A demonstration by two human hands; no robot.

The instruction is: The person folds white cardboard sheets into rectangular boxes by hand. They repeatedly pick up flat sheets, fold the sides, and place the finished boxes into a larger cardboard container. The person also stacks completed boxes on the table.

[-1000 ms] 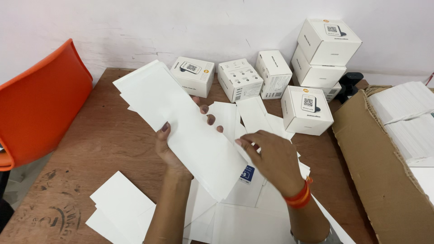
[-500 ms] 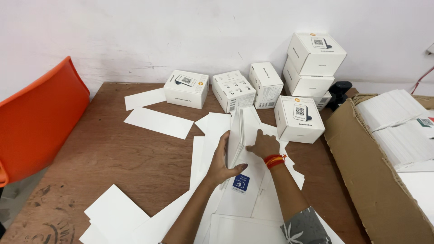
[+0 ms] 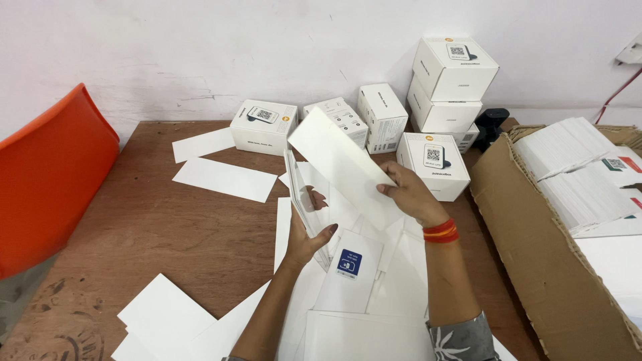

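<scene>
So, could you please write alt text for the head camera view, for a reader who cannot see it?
Over a wooden table, the left hand holds a thin stack of white card sheets on edge while the right hand lifts one long white card. More white sheets litter the table; small white boxes line the wall, with a cardboard carton at right and an orange chair at left.

Wooden table (image 3: 167, 220): white sheets (image 3: 225, 178), white boxes (image 3: 263, 126).

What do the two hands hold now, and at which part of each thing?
The right hand pinches a flat white card sheet at its lower right end. The left hand grips an upright stack of white card sheets along its lower edge.
</scene>
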